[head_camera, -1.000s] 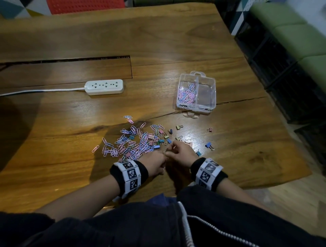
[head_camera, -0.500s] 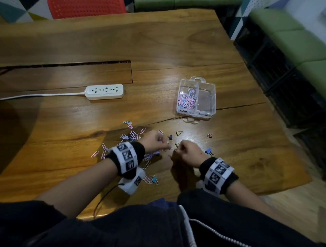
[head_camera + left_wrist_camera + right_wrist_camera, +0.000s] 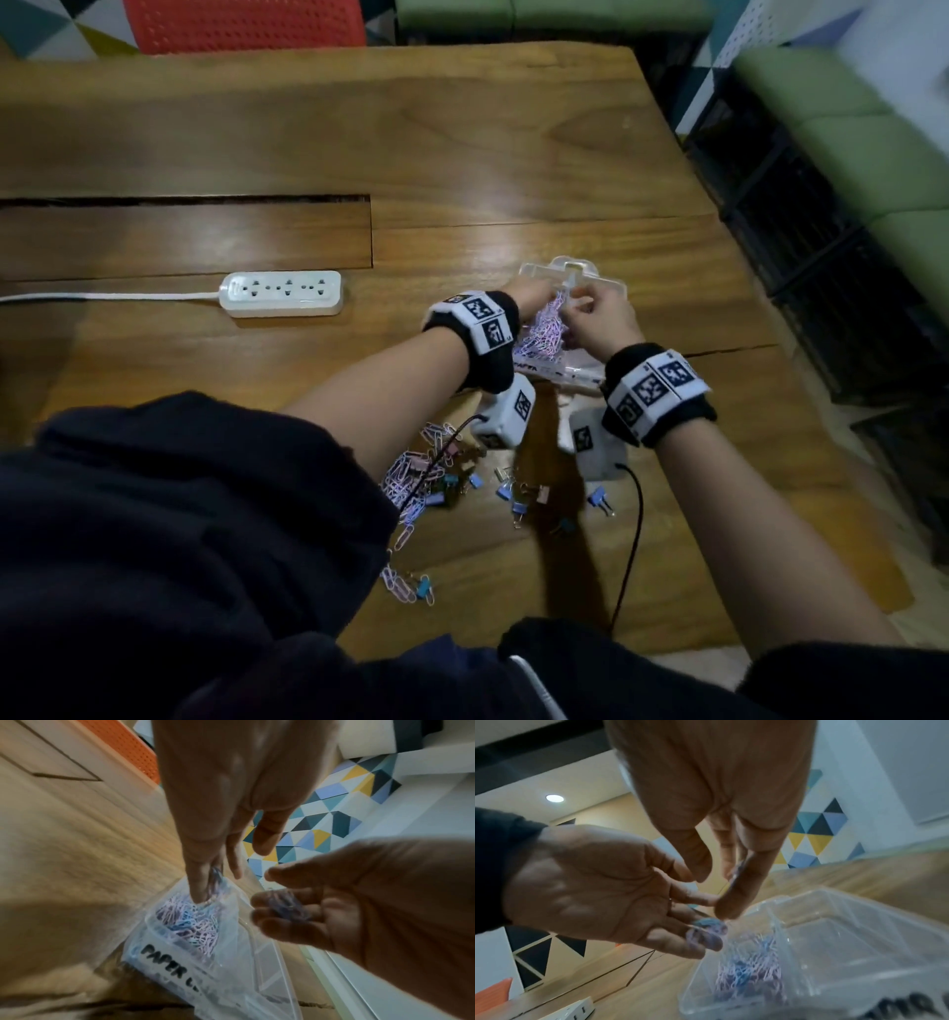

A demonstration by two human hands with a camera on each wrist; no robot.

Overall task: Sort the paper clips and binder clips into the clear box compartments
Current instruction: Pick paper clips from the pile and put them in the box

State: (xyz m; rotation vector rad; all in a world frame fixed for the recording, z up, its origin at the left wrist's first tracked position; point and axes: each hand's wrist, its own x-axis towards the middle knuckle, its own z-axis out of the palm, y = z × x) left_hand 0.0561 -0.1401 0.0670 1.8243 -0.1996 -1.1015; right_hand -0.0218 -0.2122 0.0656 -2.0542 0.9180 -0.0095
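While leaning over the wooden table [image 3: 308,128], holds both hands together above the clear box [image 3: 611,288], near the table's right side and beyond the loose heap. Points the left hand [image 3: 534,295] down at the box's left compartment with fingers close to straight and lying side by side, not gripping. Carries a few paper clips [image 3: 706,931] on those fingertips, blue and lilac, directly over the pile already in that compartment [image 3: 190,925]. Has the longest fingertip down among the piled clips, as seen from the left wrist.

Cups the right hand [image 3: 601,318] just beside the left, touching or nearly touching it at the fingertips. Curls its fingers loosely round a small bunch of clips [image 3: 287,904], thumb stretched out above them. Cannot tell from the blurred wrist views how many sit in either hand.

Shows a printed label reading "PAPER" on the box's near wall, with a divider running front to back between the two compartments.

Leaves the unsorted heap on the table nearer the body, under and between the forearms: pink and lilac clips [image 3: 405,473] toward the left, blue binder clips [image 3: 518,506] scattered toward the right, a few more strays [image 3: 405,586] close to the table edge. Has a white power strip [image 3: 281,294] well to the left of the box.
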